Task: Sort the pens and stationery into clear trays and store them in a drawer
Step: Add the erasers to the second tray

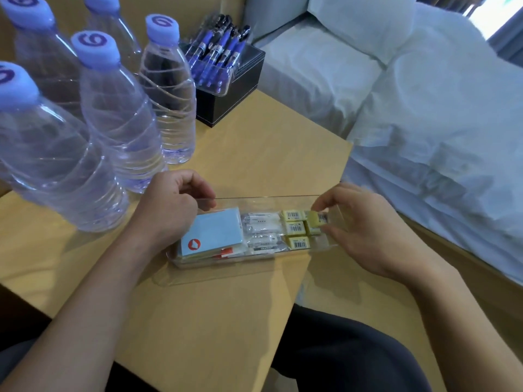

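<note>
A clear tray (271, 198) lies on the wooden table (254, 154) in front of me. Inside it, from left to right, are blue sticky-note pads (218, 233), white wrapped items (261, 230) and several yellow erasers (295, 229) with barcodes. My right hand (365, 230) pinches one yellow eraser (314, 222) at the tray's right end. My left hand (172, 205) has its fingers curled on the tray's far left rim. A second clear tray (223, 89) filled with blue pens (215, 52) rests tilted on a black box (235, 91) at the back.
Several water bottles (119, 108) with blue caps stand at the left and back left of the table. A bed with white bedding (424, 108) lies to the right of the table edge. My dark-clothed legs (339, 352) are below the table's near corner.
</note>
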### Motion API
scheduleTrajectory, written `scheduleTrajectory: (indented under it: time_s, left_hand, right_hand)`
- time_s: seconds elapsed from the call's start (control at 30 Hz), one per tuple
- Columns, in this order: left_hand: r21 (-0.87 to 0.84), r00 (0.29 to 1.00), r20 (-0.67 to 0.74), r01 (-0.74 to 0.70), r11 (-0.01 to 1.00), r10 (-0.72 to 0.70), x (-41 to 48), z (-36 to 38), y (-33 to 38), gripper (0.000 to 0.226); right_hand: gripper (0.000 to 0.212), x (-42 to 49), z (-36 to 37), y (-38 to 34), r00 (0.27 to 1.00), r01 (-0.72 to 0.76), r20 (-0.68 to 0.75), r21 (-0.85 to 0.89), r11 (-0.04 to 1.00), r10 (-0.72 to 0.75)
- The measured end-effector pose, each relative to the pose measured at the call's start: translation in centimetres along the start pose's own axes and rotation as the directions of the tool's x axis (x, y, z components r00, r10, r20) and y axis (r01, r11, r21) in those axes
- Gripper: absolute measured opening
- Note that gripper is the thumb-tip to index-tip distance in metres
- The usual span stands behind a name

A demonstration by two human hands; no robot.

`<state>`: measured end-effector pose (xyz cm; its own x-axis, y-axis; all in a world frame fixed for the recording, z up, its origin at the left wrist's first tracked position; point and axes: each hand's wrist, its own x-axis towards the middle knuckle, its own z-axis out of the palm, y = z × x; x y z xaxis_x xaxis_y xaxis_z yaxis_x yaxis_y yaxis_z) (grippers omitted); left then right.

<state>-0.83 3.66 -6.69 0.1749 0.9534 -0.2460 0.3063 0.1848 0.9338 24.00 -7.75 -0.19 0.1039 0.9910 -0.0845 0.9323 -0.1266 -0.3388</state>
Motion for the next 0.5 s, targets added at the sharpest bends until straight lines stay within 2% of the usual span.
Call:
scheduleTrajectory:
  time_s: [0.17,0.37,0.5]
  left_hand:
    - [0.04,1.0,0.011,-0.019,0.999,0.019,0.0,0.0,0.3,0.045]
    - [0.067,0.999,0.015,-0.041,0.997,0.041,0.2,-0.2,0.2,0.046]
    - [0.08,0.999,0.016,-0.039,0.996,0.038,0.2,-0.2,0.1,0.045]
  right_hand:
    - [0.025,0.6,-1.1,0.9,0.974,-0.024,0.214,-0.207,0.978,0.069]
    - [0.021,2.3,-1.2,0.6,0.94,0.016,0.33,-0.283,0.959,0.082]
    - [0.025,2.7,-0.9,0.3,0.922,-0.008,0.371,-0.282,0.96,0.116]
